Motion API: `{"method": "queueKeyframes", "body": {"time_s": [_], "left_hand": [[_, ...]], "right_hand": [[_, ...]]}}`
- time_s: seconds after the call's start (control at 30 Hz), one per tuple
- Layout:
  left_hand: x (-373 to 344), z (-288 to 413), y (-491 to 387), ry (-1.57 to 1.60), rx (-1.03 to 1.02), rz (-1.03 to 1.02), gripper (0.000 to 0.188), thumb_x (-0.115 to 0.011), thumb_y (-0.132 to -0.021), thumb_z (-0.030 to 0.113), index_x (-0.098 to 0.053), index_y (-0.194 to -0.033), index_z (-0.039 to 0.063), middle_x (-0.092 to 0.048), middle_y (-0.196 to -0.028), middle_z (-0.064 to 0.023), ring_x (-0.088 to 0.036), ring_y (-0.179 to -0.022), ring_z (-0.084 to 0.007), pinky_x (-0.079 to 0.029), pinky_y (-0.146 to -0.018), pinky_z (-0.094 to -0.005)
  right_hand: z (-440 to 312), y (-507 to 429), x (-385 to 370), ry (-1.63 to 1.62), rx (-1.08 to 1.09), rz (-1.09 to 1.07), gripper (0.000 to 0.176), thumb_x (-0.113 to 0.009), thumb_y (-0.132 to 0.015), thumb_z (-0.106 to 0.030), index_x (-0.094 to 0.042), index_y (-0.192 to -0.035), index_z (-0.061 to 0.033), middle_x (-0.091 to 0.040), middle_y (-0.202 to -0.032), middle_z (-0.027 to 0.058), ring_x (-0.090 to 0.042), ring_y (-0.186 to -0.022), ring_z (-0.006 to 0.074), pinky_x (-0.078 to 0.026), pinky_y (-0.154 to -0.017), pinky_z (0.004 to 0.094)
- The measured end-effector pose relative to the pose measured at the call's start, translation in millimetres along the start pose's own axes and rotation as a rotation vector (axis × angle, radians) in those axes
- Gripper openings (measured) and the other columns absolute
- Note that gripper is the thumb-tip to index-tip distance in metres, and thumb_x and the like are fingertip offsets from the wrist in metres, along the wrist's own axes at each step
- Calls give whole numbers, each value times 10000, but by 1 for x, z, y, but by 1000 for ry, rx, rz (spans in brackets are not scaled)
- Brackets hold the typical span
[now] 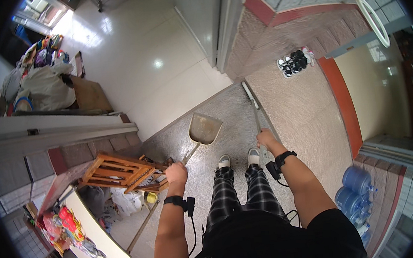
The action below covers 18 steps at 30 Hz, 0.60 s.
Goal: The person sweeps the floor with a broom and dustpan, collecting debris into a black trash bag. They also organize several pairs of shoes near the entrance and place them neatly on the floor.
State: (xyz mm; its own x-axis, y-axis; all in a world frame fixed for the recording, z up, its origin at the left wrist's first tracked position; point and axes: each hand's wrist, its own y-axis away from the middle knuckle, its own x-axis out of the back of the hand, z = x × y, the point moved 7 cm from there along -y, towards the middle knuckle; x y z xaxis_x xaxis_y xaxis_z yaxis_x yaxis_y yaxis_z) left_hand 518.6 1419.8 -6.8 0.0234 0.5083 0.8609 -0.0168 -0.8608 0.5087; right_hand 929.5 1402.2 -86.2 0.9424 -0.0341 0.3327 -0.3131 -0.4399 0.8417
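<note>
My left hand (176, 173) grips the handle of a long-handled dustpan (205, 128), whose grey-beige pan rests on the dark stone floor strip with its mouth facing away from me. In my right hand (266, 138) is the pole of a broom or similar sweeping tool; its narrow, pale head (250, 93) lies along the right edge of the dark strip, close to the doorway corner. Both tools reach the floor ahead of my shoes, the dustpan to the left and the pale head to the right. My fingers hide parts of both handles.
A wooden slatted rack (122, 172) and white bags (126, 200) stand at left, near a table (98, 228) with colourful items. Shoes (294, 64) line the upper right wall; blue water bottles (353, 194) stand lower right. A door (197, 17) stands beyond the strip; heaped bags (45, 89) lie upper left.
</note>
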Motion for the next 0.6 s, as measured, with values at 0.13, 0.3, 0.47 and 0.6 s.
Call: {"method": "queueKeyframes", "body": {"time_s": [0.13, 0.3, 0.47, 0.6], "left_hand": [[6, 15, -18, 14, 69, -72, 246, -465, -838, 170, -677, -805, 49, -672, -835, -167, -668, -784, -321, -538, -709, -412], [18, 37, -33, 52, 132, -152, 261, -458, -850, 154, -692, -904, 53, -672, -909, -159, -661, -858, -325, -539, -740, -405], [33, 46, -35, 25, 183, -200, 250, -473, -848, 151, -697, -921, 68, -675, -934, -139, -660, -878, -310, -535, -754, -394], [39, 52, -30, 42, 155, -199, 240, -485, -832, 146, -698, -919, 74, -675, -942, -133, -660, -880, -289, -531, -738, -393]], "right_hand": [[-3, -1, -25, 532, 226, -123, 271, -491, -800, -49, -535, -1026, 94, -626, -760, 232, -633, -563, 305, -527, -563, 382], [6, 68, -1, 930, 507, -125, 418, -516, -744, -73, -513, -1151, 25, -625, -928, 268, -659, -779, 337, -528, -669, 419], [3, 101, 78, 786, 208, -340, 511, -484, -744, -87, -455, -1244, 11, -617, -893, 287, -634, -767, 375, -507, -700, 454], [-28, 70, 78, 935, 344, -299, 529, -460, -749, -49, -430, -1274, 6, -620, -836, 271, -625, -604, 357, -521, -576, 426]]}}
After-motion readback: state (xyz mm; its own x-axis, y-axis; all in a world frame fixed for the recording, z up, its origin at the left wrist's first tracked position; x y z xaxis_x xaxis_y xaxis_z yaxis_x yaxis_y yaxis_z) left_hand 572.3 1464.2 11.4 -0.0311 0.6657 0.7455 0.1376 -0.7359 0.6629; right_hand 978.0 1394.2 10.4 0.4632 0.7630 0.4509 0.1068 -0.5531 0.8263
